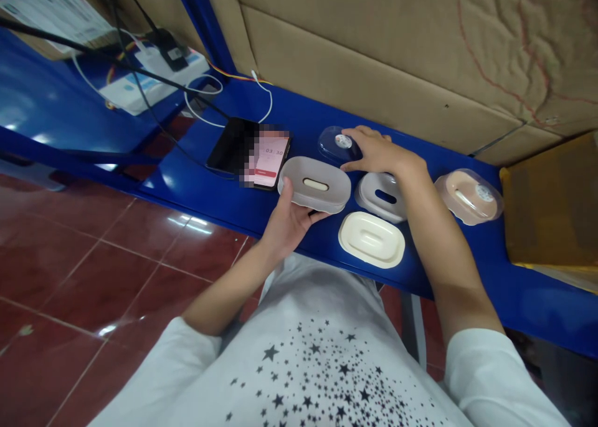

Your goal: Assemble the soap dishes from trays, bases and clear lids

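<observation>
My left hand (287, 224) holds a pale grey oval dish (327, 193) by its near left side, thumb on the rim and fingers beneath. A cream piece shows at the dish's central slot. Beyond it, my right hand (371, 149) grips the right end of a clear oval cover (331, 143) with a round sticker. Below my right wrist sits another grey dish (369, 196) with an open slot, partly hidden by the forearm. Nearer me lies a cream oval tray (371, 240). Farther right is a peach dish (460, 196) under a clear stickered cover.
A phone (268, 159) and a black object (231, 143) lie on the blue shelf (187, 190) at left. Cables run to a white power strip (154, 78). Cardboard (374, 59) stands behind, and a taped box (554, 196) stands at right.
</observation>
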Available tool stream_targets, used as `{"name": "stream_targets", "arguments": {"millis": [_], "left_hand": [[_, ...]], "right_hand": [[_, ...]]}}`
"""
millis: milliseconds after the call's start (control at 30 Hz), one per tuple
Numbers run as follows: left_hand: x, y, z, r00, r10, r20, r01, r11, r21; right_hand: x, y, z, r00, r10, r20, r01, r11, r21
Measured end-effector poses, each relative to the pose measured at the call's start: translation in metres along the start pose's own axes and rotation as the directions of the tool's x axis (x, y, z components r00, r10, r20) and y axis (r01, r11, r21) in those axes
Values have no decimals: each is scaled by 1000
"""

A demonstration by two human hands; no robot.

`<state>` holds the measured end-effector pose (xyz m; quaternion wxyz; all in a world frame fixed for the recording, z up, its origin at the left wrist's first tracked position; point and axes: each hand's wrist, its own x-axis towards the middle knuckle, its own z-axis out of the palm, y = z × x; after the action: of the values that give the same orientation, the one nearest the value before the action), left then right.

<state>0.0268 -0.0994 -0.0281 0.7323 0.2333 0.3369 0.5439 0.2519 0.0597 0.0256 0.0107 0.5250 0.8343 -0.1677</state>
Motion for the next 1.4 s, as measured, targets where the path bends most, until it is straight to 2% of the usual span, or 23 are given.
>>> {"name": "stream_targets", "arguments": {"millis": [67,133,233,300,367,433,500,700,867,967,1033,1100,1167,1233,1300,1400], "left_hand": [[0,-1,-1,1000,9,12,-9,1000,0],[0,-2,-3,999,38,19,-38,999,-8],[1,-3,-5,996,87,19,-87,996,-13],[1,-3,-6,996,82,15,-82,997,-5],[1,-3,-7,997,81,0,-81,997,9],[0,-3,-7,995,99,-9,-99,995,29],[0,-4,-7,993,117,-15,-116,992,51],[-6,-6,-5,993,114,-41,-107,984,145],[-21,6,-24,991,106,-79,-78,952,297],[-35,13,-39,973,180,-148,-103,902,420],[-44,17,-48,963,220,-156,-109,847,520],[-50,20,-54,967,210,-145,-78,783,617],[-54,25,-57,961,237,-140,-62,684,727],[-56,31,-56,941,315,-123,-69,535,842],[-56,38,-52,927,362,-97,-41,355,934],[-58,46,-42,955,274,-117,101,73,992]], "right_hand": [[-11,-16,-9,996,-71,-50,72,997,7],[-27,-41,-22,975,-217,-41,220,973,66],[-52,-82,-32,907,-399,134,376,912,165],[-65,-103,-29,890,-407,204,387,912,131],[-71,-115,-23,911,-374,176,372,927,46],[-73,-119,-18,918,-368,147,371,929,14],[-73,-116,-18,906,-392,162,391,920,35],[-69,-89,-37,877,-443,187,429,897,110],[-65,-77,-36,898,-422,124,416,906,75],[-60,-81,-22,927,-357,117,359,933,-1],[-56,-85,-12,943,-307,127,312,950,-19],[-52,-89,-3,951,-276,137,281,960,-18],[-48,-92,2,949,-275,155,281,960,-18],[-49,-92,0,935,-315,160,320,947,-4],[-58,-84,-7,919,-383,99,381,924,40],[-89,-42,-24,906,-408,-113,418,904,88]]}}
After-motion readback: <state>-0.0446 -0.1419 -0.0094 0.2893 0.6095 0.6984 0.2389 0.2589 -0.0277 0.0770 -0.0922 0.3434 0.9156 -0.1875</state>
